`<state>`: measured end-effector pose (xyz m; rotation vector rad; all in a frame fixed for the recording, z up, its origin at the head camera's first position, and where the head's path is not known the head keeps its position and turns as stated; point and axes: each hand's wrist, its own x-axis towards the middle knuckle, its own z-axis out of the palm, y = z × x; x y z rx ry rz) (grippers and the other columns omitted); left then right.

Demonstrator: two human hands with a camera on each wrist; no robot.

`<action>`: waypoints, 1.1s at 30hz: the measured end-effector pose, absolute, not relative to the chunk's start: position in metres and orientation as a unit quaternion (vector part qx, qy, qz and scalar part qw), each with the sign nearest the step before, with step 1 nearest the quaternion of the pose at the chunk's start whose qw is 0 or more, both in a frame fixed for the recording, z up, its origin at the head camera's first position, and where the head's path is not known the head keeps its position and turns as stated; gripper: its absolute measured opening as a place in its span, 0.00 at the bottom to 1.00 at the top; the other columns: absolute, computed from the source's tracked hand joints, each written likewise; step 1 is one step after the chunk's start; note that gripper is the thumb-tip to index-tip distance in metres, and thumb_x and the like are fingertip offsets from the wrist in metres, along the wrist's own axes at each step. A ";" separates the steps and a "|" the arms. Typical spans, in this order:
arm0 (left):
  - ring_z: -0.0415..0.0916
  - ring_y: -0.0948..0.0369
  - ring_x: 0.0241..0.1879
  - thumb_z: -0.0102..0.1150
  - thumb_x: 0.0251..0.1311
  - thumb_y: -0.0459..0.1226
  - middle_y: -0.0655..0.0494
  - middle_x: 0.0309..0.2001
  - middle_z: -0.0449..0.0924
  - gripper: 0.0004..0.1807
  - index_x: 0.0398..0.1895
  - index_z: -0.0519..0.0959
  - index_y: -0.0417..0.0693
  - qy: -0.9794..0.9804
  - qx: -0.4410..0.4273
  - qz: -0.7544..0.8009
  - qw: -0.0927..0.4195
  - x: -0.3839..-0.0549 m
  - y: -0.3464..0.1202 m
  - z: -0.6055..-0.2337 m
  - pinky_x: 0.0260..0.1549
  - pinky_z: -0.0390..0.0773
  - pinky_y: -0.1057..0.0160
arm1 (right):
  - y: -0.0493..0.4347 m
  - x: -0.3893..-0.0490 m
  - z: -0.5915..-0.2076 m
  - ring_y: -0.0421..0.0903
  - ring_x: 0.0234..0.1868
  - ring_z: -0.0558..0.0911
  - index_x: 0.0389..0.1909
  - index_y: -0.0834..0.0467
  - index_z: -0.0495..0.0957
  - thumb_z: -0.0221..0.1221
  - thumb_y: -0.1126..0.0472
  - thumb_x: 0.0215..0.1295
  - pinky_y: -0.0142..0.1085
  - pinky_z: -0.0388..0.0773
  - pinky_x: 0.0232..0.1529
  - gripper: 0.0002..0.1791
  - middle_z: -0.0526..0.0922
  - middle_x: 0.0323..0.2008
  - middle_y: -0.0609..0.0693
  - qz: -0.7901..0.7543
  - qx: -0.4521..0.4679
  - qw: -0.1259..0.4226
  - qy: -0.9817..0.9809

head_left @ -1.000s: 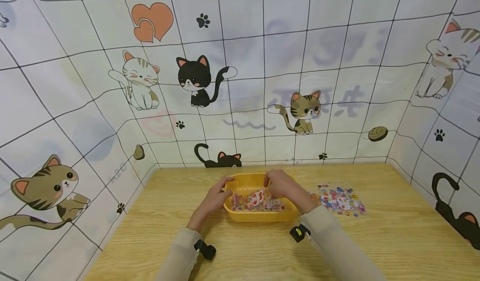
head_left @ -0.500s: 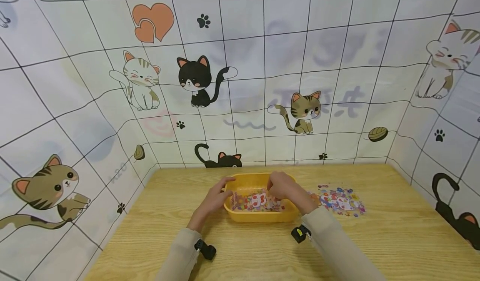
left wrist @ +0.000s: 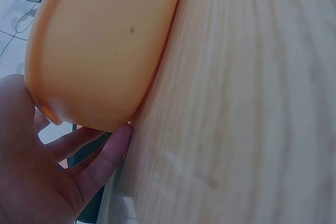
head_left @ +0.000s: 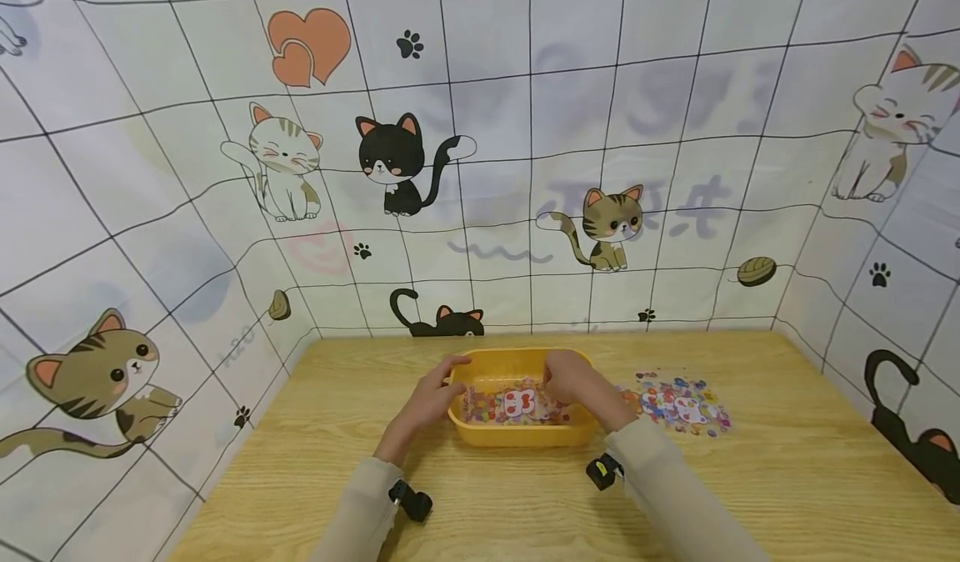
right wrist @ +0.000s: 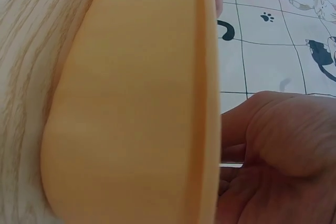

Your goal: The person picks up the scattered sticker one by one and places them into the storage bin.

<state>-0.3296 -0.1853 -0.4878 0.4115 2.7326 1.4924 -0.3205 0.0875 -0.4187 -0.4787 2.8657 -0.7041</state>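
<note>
A yellow plastic basin (head_left: 525, 437) stands on the table. In its bottom lie colourful pieces with a white cartoon head and a red bow (head_left: 518, 402); they look like stickers. My left hand (head_left: 430, 395) holds the basin's left end, fingers and thumb spread about its rim and wall, as the left wrist view shows at the basin's outer wall (left wrist: 115, 40). My right hand (head_left: 577, 378) reaches over the right side, bent down into the basin. The basin's wall (right wrist: 131, 93) hides its fingertips in the right wrist view, so what they touch is unseen.
Right of the basin, a similar colourful patch of cartoon pieces (head_left: 678, 403) lies flat on the wooden table (head_left: 360, 479). A white cat-print covering (head_left: 495, 170) rises behind the table and along both sides.
My right hand has shifted slightly right inside the basin. The white cartoon piece, tilted earlier, now lies flatter. My left hand has stayed on the basin's left end.
</note>
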 end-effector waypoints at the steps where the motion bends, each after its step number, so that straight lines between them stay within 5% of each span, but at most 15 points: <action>1: 0.68 0.41 0.72 0.53 0.71 0.36 0.51 0.76 0.68 0.26 0.72 0.72 0.58 0.870 0.132 0.475 0.000 -0.330 -0.185 -0.488 0.65 0.73 0.40 | 0.088 -0.321 -0.420 0.40 0.14 0.52 0.07 0.52 0.61 0.56 0.75 0.63 0.31 0.51 0.17 0.28 0.54 0.09 0.42 -0.233 -0.158 0.073 0.957; 7: 0.71 0.39 0.69 0.53 0.71 0.36 0.48 0.76 0.67 0.26 0.72 0.72 0.55 0.869 0.138 0.475 0.002 -0.328 -0.186 -0.488 0.62 0.75 0.39 | 0.091 -0.321 -0.431 0.40 0.13 0.56 0.05 0.53 0.64 0.55 0.77 0.63 0.32 0.53 0.18 0.28 0.70 0.07 0.45 -0.229 -0.163 0.075 0.957; 14: 0.72 0.41 0.67 0.53 0.71 0.36 0.48 0.76 0.68 0.26 0.72 0.72 0.58 0.872 0.137 0.471 0.000 -0.328 -0.186 -0.487 0.59 0.78 0.42 | 0.094 -0.319 -0.436 0.40 0.16 0.49 0.06 0.51 0.60 0.55 0.77 0.63 0.33 0.51 0.19 0.30 0.52 0.09 0.42 -0.227 -0.169 0.079 0.956; 21: 0.78 0.44 0.59 0.54 0.70 0.37 0.46 0.75 0.69 0.26 0.71 0.73 0.58 0.874 0.134 0.467 0.002 -0.330 -0.186 -0.488 0.47 0.83 0.52 | 0.095 -0.321 -0.439 0.41 0.13 0.63 0.11 0.61 0.77 0.59 0.75 0.63 0.32 0.59 0.18 0.20 0.70 0.09 0.46 -0.233 -0.156 0.085 0.956; 33: 0.70 0.42 0.70 0.54 0.69 0.35 0.49 0.74 0.70 0.25 0.70 0.74 0.57 0.872 0.133 0.471 -0.008 -0.331 -0.185 -0.487 0.64 0.74 0.40 | 0.091 -0.320 -0.433 0.39 0.12 0.63 0.09 0.56 0.72 0.61 0.65 0.67 0.30 0.55 0.17 0.24 0.71 0.09 0.45 -0.182 -0.147 0.121 0.965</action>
